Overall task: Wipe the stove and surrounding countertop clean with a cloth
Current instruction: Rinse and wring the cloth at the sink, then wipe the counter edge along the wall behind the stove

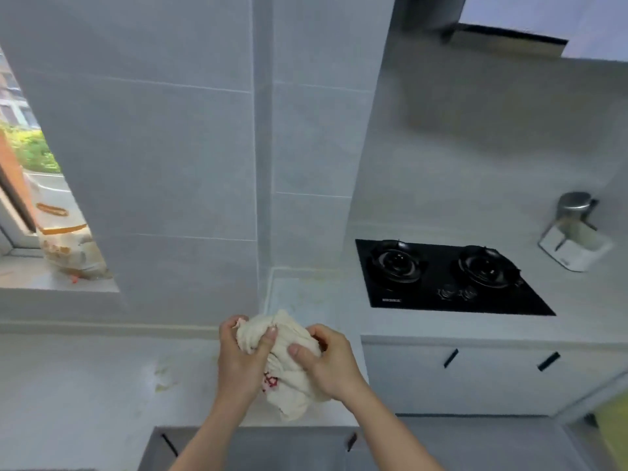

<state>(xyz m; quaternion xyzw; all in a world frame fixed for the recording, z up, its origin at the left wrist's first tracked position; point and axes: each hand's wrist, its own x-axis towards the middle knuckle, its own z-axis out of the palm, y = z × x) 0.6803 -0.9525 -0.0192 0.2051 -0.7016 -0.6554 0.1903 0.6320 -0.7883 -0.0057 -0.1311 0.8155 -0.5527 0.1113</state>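
Both hands, left hand (239, 355) and right hand (331, 363), curl their fingers around a bunched cream cloth (289, 368) above the counter (85, 385), well left of the black gas stove (448, 278).

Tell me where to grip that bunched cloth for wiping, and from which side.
Grip the cloth at its bunched upper part, from above, palm down. The left hand and right hand already grip it from either side there. The lower end with red print hangs loose, so holding there would likely let it trail.
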